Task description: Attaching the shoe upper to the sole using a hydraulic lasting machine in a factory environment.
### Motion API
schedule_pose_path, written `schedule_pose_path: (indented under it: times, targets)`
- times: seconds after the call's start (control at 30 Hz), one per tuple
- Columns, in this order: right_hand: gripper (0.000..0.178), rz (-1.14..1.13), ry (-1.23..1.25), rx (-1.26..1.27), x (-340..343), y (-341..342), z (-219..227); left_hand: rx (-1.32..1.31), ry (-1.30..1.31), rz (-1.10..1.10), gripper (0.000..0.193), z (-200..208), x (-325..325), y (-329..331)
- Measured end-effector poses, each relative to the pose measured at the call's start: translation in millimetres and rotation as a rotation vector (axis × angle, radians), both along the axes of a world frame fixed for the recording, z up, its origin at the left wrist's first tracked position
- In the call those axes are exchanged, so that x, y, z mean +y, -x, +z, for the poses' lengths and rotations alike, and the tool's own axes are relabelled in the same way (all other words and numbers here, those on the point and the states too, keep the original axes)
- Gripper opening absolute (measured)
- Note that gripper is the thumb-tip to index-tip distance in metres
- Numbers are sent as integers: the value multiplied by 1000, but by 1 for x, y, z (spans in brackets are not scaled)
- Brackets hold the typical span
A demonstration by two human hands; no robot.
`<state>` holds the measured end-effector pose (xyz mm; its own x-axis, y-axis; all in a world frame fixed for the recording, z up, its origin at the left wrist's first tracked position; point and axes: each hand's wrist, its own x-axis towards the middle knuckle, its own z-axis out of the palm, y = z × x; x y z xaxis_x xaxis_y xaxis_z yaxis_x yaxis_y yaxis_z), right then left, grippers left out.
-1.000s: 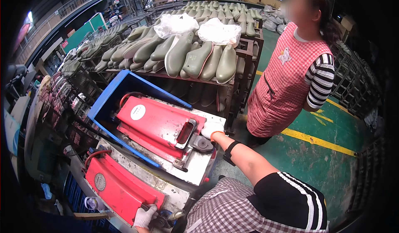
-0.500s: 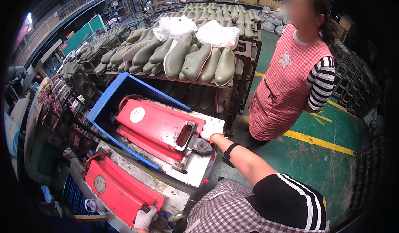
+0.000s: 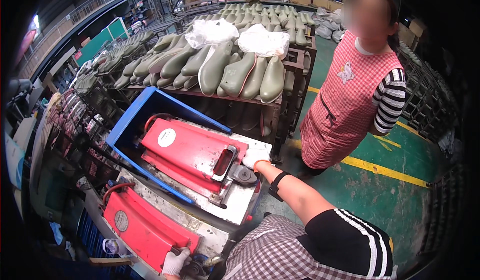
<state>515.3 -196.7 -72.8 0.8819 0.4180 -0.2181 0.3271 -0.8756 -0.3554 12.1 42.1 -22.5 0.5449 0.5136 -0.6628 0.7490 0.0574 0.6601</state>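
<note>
Two long red machine covers lie side by side, each on a worn whitish metal plate. My left hand [image 3: 176,262], in a white glove, curls at the near end of the lower red cover [image 3: 145,225], beside a dark metal fitting [image 3: 196,266]; what its fingers grip is hidden. My right hand [image 3: 256,158], in a white glove with an orange cuff, lies at the right end of the upper red cover [image 3: 182,147]. A dark round fitting [image 3: 245,176] is just below it. The fingers of this hand do not show clearly.
A blue bin-shaped guard [image 3: 131,115] surrounds the upper cover. Behind it, a rack [image 3: 272,111] holds many olive-green boot-shaped forms [image 3: 240,72] and white plastic bags [image 3: 262,40]. A person in a red checked apron [image 3: 345,90] stands at the right on the green floor [image 3: 350,200].
The view has shifted very slightly. Both my hands stay in the same places on the machines, and the other person has turned a little.
</note>
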Motion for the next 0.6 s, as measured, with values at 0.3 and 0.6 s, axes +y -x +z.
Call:
schedule_pose_path:
  times: [0.3,0.6]
  targets:
    - [37,4,43,8,2,-1,-2,-10,5,9,37,12,-7,-5]
    - [39,-9,0,-5,1,-1,-4,-7,23,40,30,13,-7,-5]
